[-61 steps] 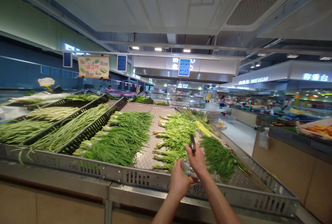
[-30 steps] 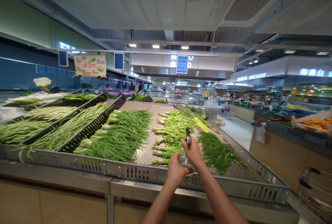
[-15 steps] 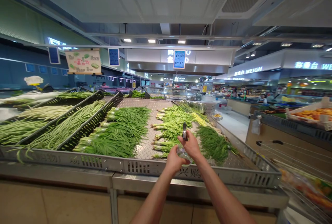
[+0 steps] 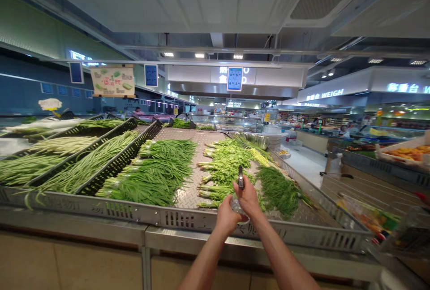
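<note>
Both hands are on a spray bottle [image 4: 240, 177] with a dark trigger head and a clear body, held upright over the front rim of the vegetable stand. My right hand [image 4: 249, 196] is closed around its neck just under the head. Lower down, my left hand [image 4: 227, 216] wraps the clear body from the left; most of that body is hidden by the hands. Just beyond lie bunches of leafy celery-like greens [image 4: 228, 157]. To the right is a pile of feathery dill-like herbs [image 4: 277, 191], and on the left are bundles of long green chives [image 4: 151, 175].
Black slatted dividers [image 4: 119, 157] separate long beans [image 4: 87, 162] at the left. A grey perforated rim [image 4: 127, 209] runs along the stand's front. At the right edge stands a crate of orange produce [image 4: 408, 150]. Price screens [image 4: 234, 79] hang overhead.
The view has shifted slightly, so the stand's right side looks different at its edge. Both hands keep their hold on the spray bottle, which sits slightly lower in view.
</note>
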A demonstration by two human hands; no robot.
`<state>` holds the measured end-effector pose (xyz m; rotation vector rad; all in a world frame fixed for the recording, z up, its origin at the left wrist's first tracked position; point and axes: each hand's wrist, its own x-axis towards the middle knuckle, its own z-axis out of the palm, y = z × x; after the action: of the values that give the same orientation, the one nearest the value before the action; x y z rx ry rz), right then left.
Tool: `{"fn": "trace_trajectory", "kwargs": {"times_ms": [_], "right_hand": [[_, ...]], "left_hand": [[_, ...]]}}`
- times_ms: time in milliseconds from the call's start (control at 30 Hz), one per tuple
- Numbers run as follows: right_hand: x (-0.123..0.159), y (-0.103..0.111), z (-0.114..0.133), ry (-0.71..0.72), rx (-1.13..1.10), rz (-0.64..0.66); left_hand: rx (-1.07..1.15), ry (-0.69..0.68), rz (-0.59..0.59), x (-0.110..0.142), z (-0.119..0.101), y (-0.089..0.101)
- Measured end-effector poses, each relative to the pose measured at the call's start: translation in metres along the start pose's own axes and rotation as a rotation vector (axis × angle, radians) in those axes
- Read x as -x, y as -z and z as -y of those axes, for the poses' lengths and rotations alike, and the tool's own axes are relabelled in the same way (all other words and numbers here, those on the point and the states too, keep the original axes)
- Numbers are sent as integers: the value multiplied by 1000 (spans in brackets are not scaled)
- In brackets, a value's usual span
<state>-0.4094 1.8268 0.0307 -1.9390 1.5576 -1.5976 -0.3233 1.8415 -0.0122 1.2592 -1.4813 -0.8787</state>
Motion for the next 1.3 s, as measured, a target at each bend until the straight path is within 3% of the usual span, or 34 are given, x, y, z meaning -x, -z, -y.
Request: {"fn": "trace_trajectory", "kwargs": {"times_ms": [367,800,1300], "right_hand": [[1,-3,0,-17,-83,-5],[10,6,0,17,8,-10],[13,12,-3,-36,-129,-15]], "left_hand": [[-82,-6,-42,6,-3,3],[-62,2,12,16,-8,2],[-131,-21,17,23,-13,2]]}}
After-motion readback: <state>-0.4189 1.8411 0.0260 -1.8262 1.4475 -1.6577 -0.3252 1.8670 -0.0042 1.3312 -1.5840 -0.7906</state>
